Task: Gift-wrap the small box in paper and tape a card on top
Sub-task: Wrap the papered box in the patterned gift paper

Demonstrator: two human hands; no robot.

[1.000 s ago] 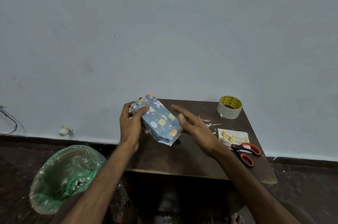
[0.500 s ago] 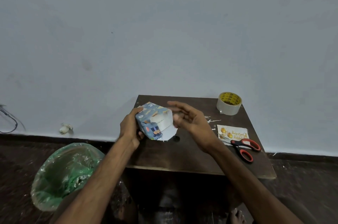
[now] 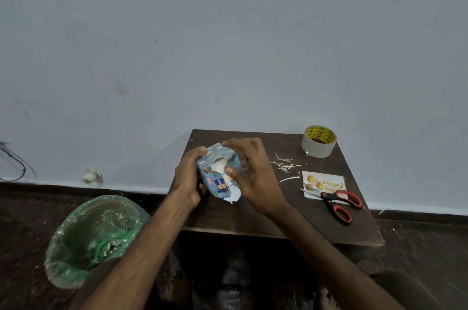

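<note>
**One box, two hands on it, lower middle of the frame**

On my feed I count one small box (image 3: 215, 180), held just above the far left part of the one dark table (image 3: 253, 221), slightly below the centre of the frame. It is covered in blue patterned wrapping paper (image 3: 211, 157), and its near end is not closed: white flaps stick out toward the camera. The left hand (image 3: 188, 178) grips the box's left side, fingers curled round the far edge. The right hand (image 3: 255, 178) grasps the other side, its fingers curled over the top and its thumb pressing on the folded end.

To the right of the hands, well apart from the box, I see a scatter of thin white paper slivers (image 3: 286, 165), too fine for me to count. Beyond them lies one card (image 3: 326, 181), flat, with one pair of red-handled scissors (image 3: 339, 204) resting across its near edge. One roll of tape (image 3: 319, 141) stands in the far right corner of the table.

In the lower left of the frame is one bin (image 3: 96, 238) lined with a green bag. A pale wall (image 3: 228, 43) fills the upper half.
</note>
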